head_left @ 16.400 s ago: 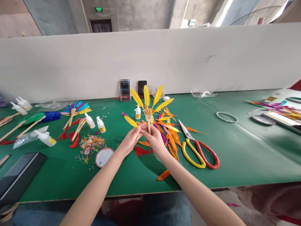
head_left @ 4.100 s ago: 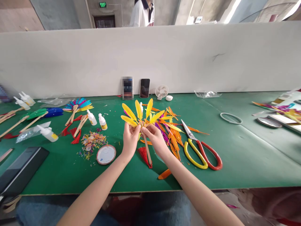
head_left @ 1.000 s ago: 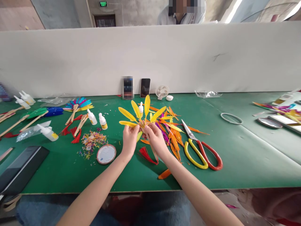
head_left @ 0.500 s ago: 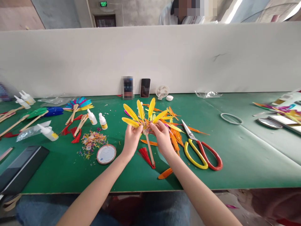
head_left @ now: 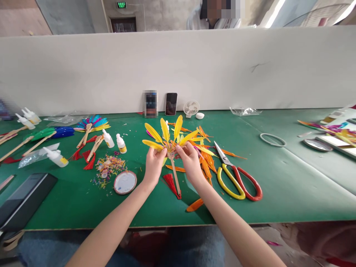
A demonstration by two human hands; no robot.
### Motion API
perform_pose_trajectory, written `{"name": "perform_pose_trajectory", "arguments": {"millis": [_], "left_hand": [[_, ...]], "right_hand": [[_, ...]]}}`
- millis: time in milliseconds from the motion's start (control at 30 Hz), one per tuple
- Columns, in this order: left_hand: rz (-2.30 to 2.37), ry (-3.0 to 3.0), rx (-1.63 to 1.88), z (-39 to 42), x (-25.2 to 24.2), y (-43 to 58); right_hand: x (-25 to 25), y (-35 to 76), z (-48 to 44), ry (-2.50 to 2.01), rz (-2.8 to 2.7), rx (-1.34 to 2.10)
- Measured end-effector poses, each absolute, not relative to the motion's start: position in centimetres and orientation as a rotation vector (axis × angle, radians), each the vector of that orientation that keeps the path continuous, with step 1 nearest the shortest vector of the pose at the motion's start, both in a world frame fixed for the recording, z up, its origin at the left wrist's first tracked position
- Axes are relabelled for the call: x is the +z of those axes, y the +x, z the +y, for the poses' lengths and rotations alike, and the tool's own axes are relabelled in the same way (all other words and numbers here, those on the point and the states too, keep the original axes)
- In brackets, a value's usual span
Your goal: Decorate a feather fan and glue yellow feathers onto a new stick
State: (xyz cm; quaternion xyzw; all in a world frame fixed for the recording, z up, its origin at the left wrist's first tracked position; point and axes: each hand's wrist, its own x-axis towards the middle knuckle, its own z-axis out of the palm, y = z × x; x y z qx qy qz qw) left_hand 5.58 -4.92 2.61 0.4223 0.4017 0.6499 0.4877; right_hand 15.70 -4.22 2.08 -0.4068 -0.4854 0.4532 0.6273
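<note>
A fan of yellow feathers (head_left: pixel 165 129) spreads from the top of a wooden stick (head_left: pixel 175 173), whose lower end has a red tassel (head_left: pixel 170 184). My left hand (head_left: pixel 154 163) pinches the feather fan at the left of its base. On the right of the base, my right hand (head_left: pixel 190 160) closes thumb and fingers on the same fan. Loose orange feathers (head_left: pixel 206 165) lie beside and behind my right hand. The exact fingertip contact is too small to tell.
Scissors (head_left: pixel 232 172) lie to the right. Left are a round lid (head_left: pixel 125 182), colourful scraps (head_left: pixel 109 167), glue bottles (head_left: pixel 121 144) and finished feather fans (head_left: pixel 90 124). A phone (head_left: pixel 171 104) and small fan (head_left: pixel 191 108) stand by the white partition (head_left: pixel 111 70). A person is beyond it.
Both hands and the feather fan have hardly moved; the whole view has shifted slightly. Both hands keep hold of the fan.
</note>
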Motion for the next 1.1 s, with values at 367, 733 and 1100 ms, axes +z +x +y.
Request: {"name": "perform_pose_trajectory", "arguments": {"millis": [367,733,1100], "left_hand": [[0.971,1.034,1.595,-5.02,2.82,5.54],[0.956,1.029,1.606,-5.00,2.70,5.65],[0.982,0.914,1.659,-4.68,2.98,5.26]], "right_hand": [[2.28,15.72,-4.38,-0.982,-1.188,0.938],[2.32,15.70,-4.35,-1.054,-1.246,0.847],[2.07,15.19,-4.57,-0.955,-1.228,0.924]]}}
